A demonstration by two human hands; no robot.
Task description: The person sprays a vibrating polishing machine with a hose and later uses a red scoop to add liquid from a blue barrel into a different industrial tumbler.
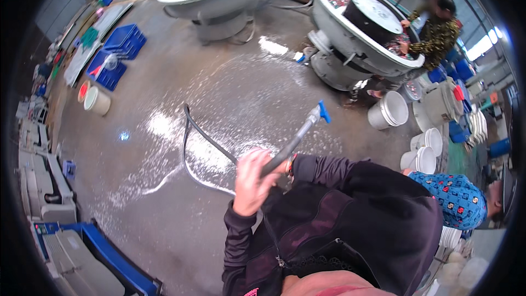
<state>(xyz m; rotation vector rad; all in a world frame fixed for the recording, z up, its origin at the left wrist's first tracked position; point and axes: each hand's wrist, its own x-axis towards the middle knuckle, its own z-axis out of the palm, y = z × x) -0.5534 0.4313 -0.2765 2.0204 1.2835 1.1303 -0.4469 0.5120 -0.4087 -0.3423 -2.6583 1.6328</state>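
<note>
Left hand: the left hand (253,182) wraps closed round the dark grip of a spray wand (298,135), fingers curled tight, arm raised in a dark sleeve.
Right hand: the right hand sits hidden behind that grip and the sleeve cuff; I cannot tell whether it is closed or what it holds.
Wand: it slants up and to the right from the fist, blue nozzle tip (323,111) pointing toward the right-hand tub.
Hose: a black hose (189,142) loops from the grip down across the wet concrete floor (164,197), lying near the person's feet.
Floor risk: foam and water streak the concrete; a step here could slip, I judge.
Hose risk: that loop could snag a foot or tug the wand off aim.
Bystander risk: a person in a patterned top (435,35) leans over the grey vibratory tub (350,38); spray in that line could hit them.
Close neighbour: a blue-patterned sleeve (452,200) sits just beside the right elbow; a swing could knock it.
Buckets: 2 white buckets (389,111) stand nearby, easy to splash.
</note>
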